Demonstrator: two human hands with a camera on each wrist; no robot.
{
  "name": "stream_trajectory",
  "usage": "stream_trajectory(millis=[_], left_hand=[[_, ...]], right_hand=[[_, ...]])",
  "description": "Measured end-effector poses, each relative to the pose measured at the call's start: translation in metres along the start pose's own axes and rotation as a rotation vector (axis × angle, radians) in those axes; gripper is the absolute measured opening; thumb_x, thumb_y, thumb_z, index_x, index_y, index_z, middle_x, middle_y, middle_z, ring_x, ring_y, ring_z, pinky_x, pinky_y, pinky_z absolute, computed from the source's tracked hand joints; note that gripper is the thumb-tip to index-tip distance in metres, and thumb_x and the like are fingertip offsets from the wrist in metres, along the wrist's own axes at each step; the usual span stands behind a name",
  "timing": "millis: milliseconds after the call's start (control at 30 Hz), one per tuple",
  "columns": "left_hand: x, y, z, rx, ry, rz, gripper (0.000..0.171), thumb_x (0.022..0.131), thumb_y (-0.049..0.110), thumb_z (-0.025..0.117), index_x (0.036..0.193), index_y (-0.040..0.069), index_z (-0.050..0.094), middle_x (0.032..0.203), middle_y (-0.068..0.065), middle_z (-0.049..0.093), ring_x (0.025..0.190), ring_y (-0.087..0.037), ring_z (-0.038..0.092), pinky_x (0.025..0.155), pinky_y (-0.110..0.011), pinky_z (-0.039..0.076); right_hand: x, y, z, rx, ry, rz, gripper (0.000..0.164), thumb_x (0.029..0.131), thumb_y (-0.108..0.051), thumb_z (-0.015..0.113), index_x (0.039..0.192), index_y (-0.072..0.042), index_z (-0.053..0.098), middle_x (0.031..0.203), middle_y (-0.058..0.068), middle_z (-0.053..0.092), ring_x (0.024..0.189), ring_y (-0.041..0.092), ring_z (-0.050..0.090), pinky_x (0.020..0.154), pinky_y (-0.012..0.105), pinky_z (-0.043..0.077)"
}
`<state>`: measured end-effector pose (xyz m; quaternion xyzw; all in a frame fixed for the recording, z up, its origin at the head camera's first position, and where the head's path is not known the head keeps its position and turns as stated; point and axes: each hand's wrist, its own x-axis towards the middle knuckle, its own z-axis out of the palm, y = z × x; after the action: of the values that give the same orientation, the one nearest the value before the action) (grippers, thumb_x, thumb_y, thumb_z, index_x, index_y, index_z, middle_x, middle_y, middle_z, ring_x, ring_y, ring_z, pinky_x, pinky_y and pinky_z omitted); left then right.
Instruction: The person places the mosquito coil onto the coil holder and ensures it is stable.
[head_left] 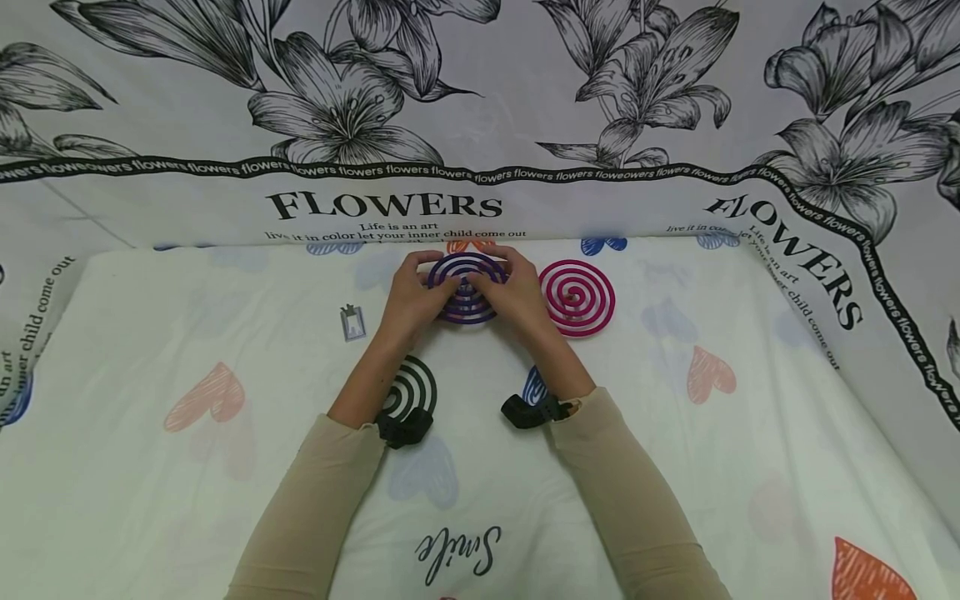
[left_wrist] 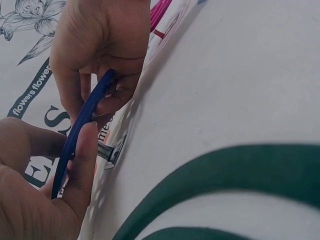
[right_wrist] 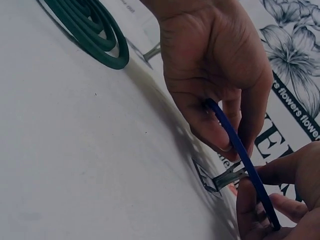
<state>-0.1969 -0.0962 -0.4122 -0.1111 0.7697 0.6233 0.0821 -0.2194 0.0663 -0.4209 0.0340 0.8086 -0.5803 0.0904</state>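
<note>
Both hands hold a dark blue mosquito coil (head_left: 467, 312) at the far middle of the cloth. My left hand (head_left: 411, 298) pinches its left side, thumb on the near face and fingers behind. On its right side my right hand (head_left: 522, 293) grips it the same way. In the left wrist view the coil (left_wrist: 82, 127) stands tilted, seen almost edge-on. A small metal stand (left_wrist: 116, 151) sits on the cloth below it, and its upper end meets the coil's middle in the right wrist view.
A pink coil (head_left: 577, 298) lies right of the right hand. A green coil (head_left: 420, 383) rests partly under the left wrist. Left of the left hand is another metal stand (head_left: 352, 322). The white cloth (head_left: 285, 500) has printed hearts; a flower-print sheet (head_left: 487, 100) rises behind.
</note>
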Motion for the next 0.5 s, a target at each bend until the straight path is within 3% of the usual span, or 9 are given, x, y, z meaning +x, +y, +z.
stream_trajectory(millis=[500], left_hand=[[0.0015,-0.0010,0.0006,0.021,0.000,-0.010,0.058,0.101,0.016,0.069,0.154,0.008,0.044,0.143,-0.028,0.063,0.128,-0.039,0.067,0.110,-0.049,0.056]], right_hand=[[0.0018,0.0011,0.0004,-0.032,-0.007,0.008,0.054,0.099,-0.025,0.076,0.149,-0.017,0.058,0.144,0.016,0.063,0.131,0.031,0.064,0.114,0.046,0.055]])
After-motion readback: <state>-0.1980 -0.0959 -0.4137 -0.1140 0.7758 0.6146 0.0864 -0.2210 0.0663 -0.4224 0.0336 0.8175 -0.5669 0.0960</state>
